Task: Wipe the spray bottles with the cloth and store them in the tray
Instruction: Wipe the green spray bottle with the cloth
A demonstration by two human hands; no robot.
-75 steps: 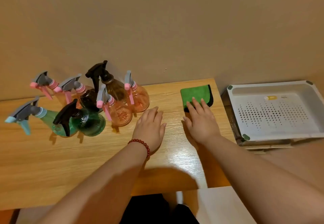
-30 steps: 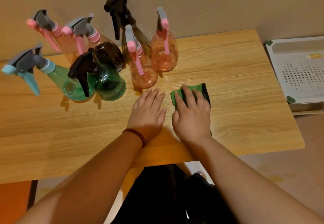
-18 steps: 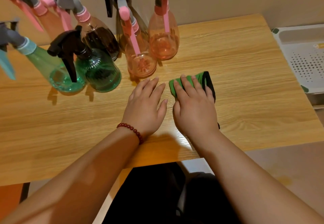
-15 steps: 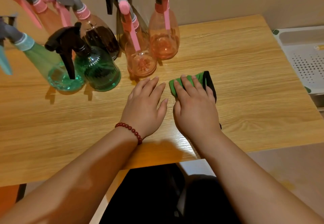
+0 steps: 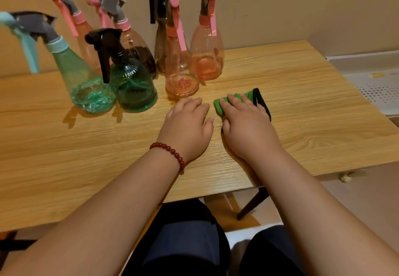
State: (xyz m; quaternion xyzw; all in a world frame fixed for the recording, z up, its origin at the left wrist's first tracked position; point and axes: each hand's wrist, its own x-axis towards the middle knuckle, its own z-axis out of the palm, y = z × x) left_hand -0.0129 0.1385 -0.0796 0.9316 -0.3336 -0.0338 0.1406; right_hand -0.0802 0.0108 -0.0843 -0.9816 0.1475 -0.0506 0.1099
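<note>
Since the translucent plastic spray bottles (image 5: 133, 85) all stood clustered at the far left of the light wooden table (image 5: 313, 113), well apart from the white perforated plastic tray (image 5: 377, 87) off its right edge, the task looked barely begun; step in hand was securing the folded green microfibre cloth (image 5: 248, 95) with black edging. The right hand (image 5: 248, 131) lay flat on the cloth, fingers straight and together, pressing it to the table, not curled round it. The left hand (image 5: 186, 129) rested palm-down just beside, fingers relaxed, holding nothing, tips near the nearest pink bottle (image 5: 181, 79). Next move likely called for the right fingers to gather the cloth and the left hand to grip that bottle's body. Bottles were upright, long axes vertical; the nozzle of the teal bottle (image 5: 86, 81) pointed left, the nearest pink one's roughly toward the person. The cloth's long axis ran roughly left-right, black-edged corner pointing far-right.
</note>
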